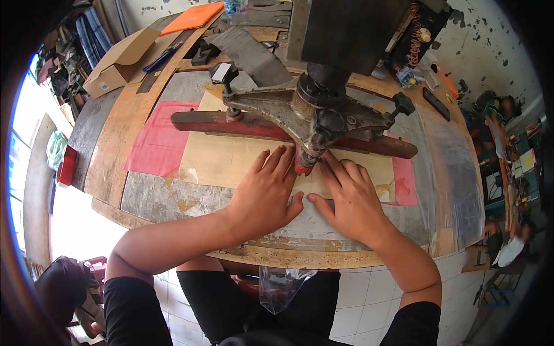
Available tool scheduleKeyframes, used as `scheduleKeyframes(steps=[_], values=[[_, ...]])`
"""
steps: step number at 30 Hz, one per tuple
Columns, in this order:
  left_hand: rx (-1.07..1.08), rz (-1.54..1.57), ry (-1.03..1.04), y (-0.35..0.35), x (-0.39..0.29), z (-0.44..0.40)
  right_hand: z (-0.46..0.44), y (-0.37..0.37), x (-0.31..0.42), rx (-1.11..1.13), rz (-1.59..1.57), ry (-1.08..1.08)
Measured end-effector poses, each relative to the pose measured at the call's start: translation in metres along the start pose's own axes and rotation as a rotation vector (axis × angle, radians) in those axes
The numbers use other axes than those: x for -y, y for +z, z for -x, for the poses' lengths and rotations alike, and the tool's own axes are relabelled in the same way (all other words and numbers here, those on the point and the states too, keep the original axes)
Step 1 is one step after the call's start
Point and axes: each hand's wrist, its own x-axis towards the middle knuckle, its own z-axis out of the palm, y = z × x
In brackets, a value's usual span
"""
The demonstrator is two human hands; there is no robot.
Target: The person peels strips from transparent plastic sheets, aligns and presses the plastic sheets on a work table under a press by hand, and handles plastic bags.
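My left hand (266, 185) lies flat on a pale yellow sheet (212, 158), its fingers spread a little and its fingertips by the red bar. My right hand (352, 196) rests on the same sheet, fingers apart, close to the bar's middle. Between the hands stands the metal press head (323, 106), with its long red bar (248, 126) across the sheet. Pink sheets (156, 138) show at both ends of the yellow one. Under my thumbs is the sheet's near edge, above a worn grey board (173, 199).
A cardboard box (121, 60), a blue cutter (163, 57) and an orange folder (192, 18) are at the back left. Clear plastic sheets (456, 179) and a black object (436, 104) lie at the right. Other people (513, 248) are partly visible at the far right.
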Motion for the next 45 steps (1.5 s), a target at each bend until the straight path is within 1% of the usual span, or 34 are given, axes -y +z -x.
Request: scheduleKeyframes(steps=[20,31,40,45], values=[[0.016,-0.006,-0.016,-0.0001,-0.0017,0.0008,0.0007,0.0004,0.0050,-0.018,0.015,0.024],[0.029,-0.008,-0.017,-0.0004,-0.0022,0.0012,0.0002,-0.0004,0.0026,-0.011,-0.046,0.052],[-0.009,0.033,-0.009,-0.0015,-0.0013,0.0003,0.0020,0.0012,0.0050,-0.004,-0.033,0.068],[0.029,0.028,0.001,-0.0037,0.0003,-0.0011,0.0009,0.0002,0.0046,-0.005,-0.030,0.058]])
